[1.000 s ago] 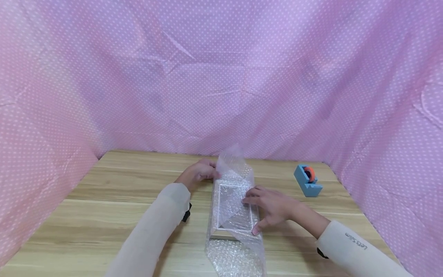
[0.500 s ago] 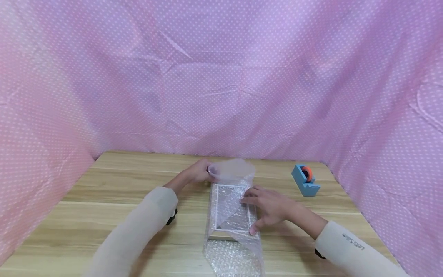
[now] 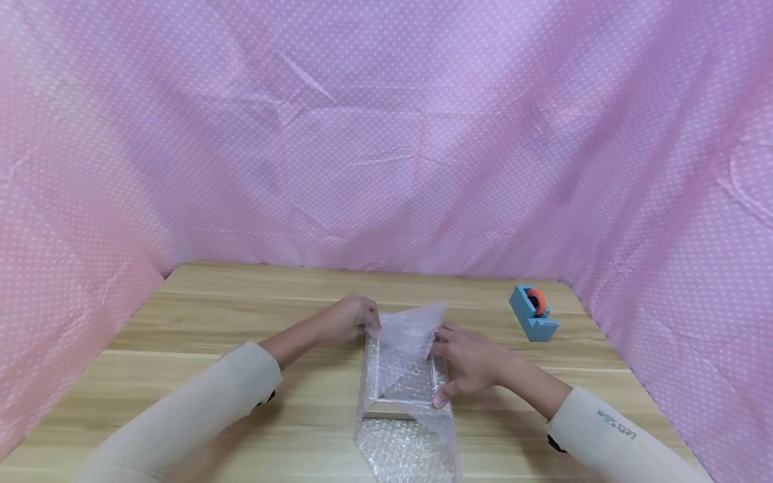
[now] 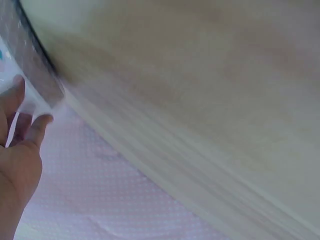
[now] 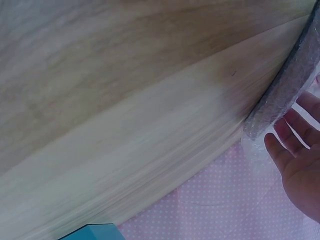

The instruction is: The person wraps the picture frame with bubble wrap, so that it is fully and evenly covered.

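Note:
A picture frame point(image 3: 389, 410) with a light wooden edge and a white inner border lies on a long strip of bubble wrap point(image 3: 407, 449). Sheet covers most of its face. At the frame's far left corner my left hand point(image 3: 352, 317) pinches the wrap's far end, which is folded back over the frame. On the right side, my right hand point(image 3: 474, 360) rests on the wrapped frame with fingers spread and its thumb near the front right corner. The left wrist view has the left hand point(image 4: 22, 162) at the frame's corner; the right hand point(image 5: 302, 162) lies along the side in the right wrist view.
A blue tape dispenser point(image 3: 534, 322) with an orange roll point(image 3: 539, 302) stands at the back right of the wooden table point(image 3: 241, 302); its corner point(image 5: 97, 232) shows in the right wrist view. Pink dotted cloth point(image 3: 386, 168) hangs behind the table and along both sides.
The wrap's far end has been folded toward the person over the frame, and my left hand has come nearer with it. My right hand has stayed on the frame's right side.

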Tool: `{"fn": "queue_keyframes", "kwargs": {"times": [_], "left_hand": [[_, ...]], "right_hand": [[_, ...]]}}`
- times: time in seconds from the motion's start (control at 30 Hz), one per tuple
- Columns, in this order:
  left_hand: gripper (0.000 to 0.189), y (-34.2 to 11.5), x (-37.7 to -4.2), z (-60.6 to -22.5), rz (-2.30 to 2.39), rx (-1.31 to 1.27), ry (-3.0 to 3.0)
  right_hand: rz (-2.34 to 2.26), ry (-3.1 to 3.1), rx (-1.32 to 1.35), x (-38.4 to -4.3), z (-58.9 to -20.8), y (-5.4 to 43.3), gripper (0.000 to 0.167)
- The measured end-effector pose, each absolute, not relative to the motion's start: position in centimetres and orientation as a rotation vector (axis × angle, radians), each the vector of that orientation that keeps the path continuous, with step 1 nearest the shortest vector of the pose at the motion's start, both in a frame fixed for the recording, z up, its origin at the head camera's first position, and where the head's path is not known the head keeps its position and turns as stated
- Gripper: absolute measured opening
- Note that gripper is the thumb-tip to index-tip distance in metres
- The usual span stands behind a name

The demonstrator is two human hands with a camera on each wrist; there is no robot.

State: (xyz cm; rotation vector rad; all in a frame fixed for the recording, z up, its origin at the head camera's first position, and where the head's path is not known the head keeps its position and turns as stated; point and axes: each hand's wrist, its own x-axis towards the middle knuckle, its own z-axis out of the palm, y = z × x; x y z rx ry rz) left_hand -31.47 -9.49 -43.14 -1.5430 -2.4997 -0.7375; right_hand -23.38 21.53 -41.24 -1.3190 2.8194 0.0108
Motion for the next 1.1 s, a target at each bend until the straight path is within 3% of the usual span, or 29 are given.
{"fn": "queue_keyframes", "kwargs": {"times": [0.27,0.4,0.6,0.67,0.77,0.83,0.9,1.03,1.1], "left_hand": [[0.02,-9.7,-29.2,-42.6,-0.524,-1.617,-2.459],[0.004,-9.6,-28.2,-42.1,-0.427,-1.617,-2.525],[0.057,-9.1,-27.1,-41.7,-0.363,-1.518,-2.664],[0.063,-9.0,-26.9,-41.8,-0.378,-1.478,-2.714],[0.064,-8.9,-26.8,-41.9,-0.394,-1.447,-2.743],[0.063,-8.9,-26.8,-42.0,-0.395,-1.437,-2.747],[0.06,-8.8,-26.9,-42.0,-0.403,-1.433,-2.741],[0.058,-8.8,-26.9,-42.1,-0.42,-1.418,-2.752],[0.059,-8.8,-26.9,-42.2,-0.434,-1.405,-2.771]], "right_hand": [[0.027,2.834,-1.321,-23.3,-41.3,21.5,0.093],[-0.015,2.842,-1.326,-23.2,-41.4,21.6,0.093],[-0.154,2.806,-1.341,-23.1,-41.2,22.1,0.095],[-0.274,2.772,-1.384,-23.3,-41.0,22.4,0.084],[-0.5,2.778,-1.398,-24.2,-40.7,22.7,0.05],[-0.645,2.856,-1.321,-25.0,-40.4,22.7,0.038],[-0.7,2.944,-1.202,-25.8,-40.2,22.5,0.047],[-0.542,2.939,-1.043,-27.4,-39.9,22.1,0.096],[-0.444,2.866,-1.051,-28.1,-39.8,21.9,0.108]]}}
